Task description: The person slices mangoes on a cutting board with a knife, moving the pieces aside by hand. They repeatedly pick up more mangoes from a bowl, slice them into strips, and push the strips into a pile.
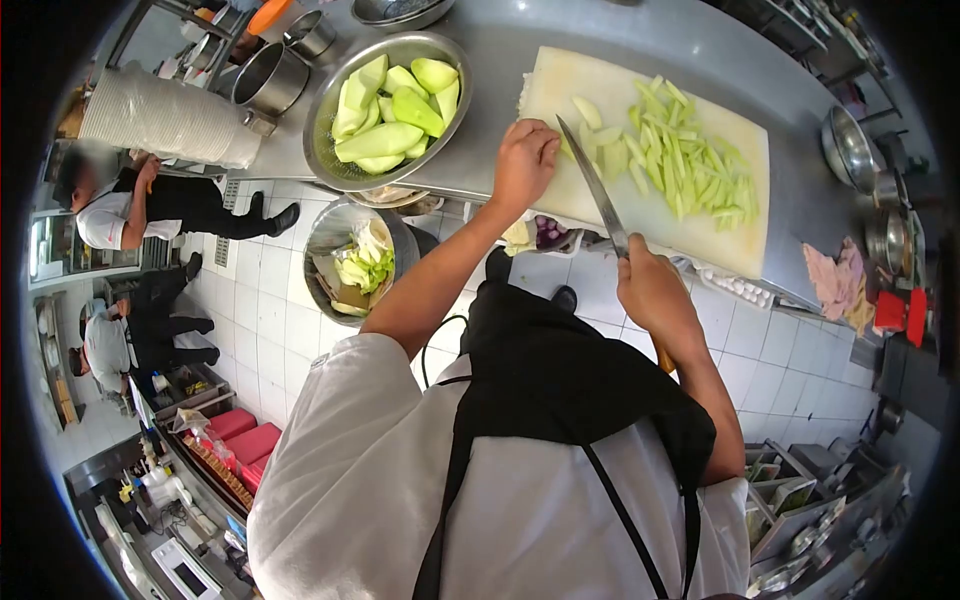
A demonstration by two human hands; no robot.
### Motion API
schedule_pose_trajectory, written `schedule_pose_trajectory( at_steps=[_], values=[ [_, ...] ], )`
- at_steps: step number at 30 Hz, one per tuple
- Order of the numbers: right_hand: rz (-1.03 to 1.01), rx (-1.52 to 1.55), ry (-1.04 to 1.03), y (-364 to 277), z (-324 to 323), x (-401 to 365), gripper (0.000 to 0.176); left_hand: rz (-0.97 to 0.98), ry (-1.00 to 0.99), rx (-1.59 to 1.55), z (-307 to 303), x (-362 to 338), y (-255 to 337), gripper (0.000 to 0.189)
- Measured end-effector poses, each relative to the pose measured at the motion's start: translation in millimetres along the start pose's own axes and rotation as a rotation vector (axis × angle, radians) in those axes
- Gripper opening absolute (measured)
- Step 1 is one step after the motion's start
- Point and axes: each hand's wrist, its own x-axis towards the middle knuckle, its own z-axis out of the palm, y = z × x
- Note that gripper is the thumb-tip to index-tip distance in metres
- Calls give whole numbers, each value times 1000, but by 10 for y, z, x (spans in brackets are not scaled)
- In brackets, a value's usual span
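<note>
So my right hand [652,292] is wrapping around the knife [592,180], fingers closing on the handle, and the blade is slanting up and left over the near edge of the white cutting board [715,250]. My left hand [525,160] is sitting at the board's left edge, fingers curling in close together; can't tell if they're pinching anything. Blade's running just beside those knuckles, so that side's feeling tight.

The cut green strips [690,150] are heaping up on the right half, almost reaching the far and right edges, and a few flat slices [612,150] are lying between them and the blade. Most of my elbow room is showing at the board's front right, plus its far left corner.

Off to the left, a steel bowl [318,150] is holding big peeled green vegetable pieces [410,110] right by the edge of the steel counter [600,30].
</note>
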Motion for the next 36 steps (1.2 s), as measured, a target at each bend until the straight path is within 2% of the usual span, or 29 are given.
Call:
schedule_pose_trajectory(
  at_steps=[3, 8, 12, 15, 19, 28, 32, 36],
  values=[
    [58, -11, -37, -42, 38, 29, 29, -7, -9, -3, -7, 1, 6, 10],
    [15, -57, -12, 145, 403, 327, 29, -7, -12, -11, -10, -44, 8, 11],
    [14, -23, 22, 95, 279, 399, 27, -15, 1, -19, -6, 3, 13, 10],
    [42, 5, 16, -70, 71, 219, 26, 1, 102, 8, -6, 1, -32, 10],
    [12, 7, -20, -89, -2, 112, 26, -69, 107, -14, 16, 0, -56, 11],
    [8, -33, -39, -62, 74, 139, 27, -60, 52, -9, -1, -12, -17, 9],
    [-33, -65, 10, 115, 406, 342, 29, -37, 40, -10, 4, 7, -30, 7],
    [-21, -23, 16, 84, 327, 447, 30, -4, 41, 0, 16, 17, -6, 7]
  ],
)
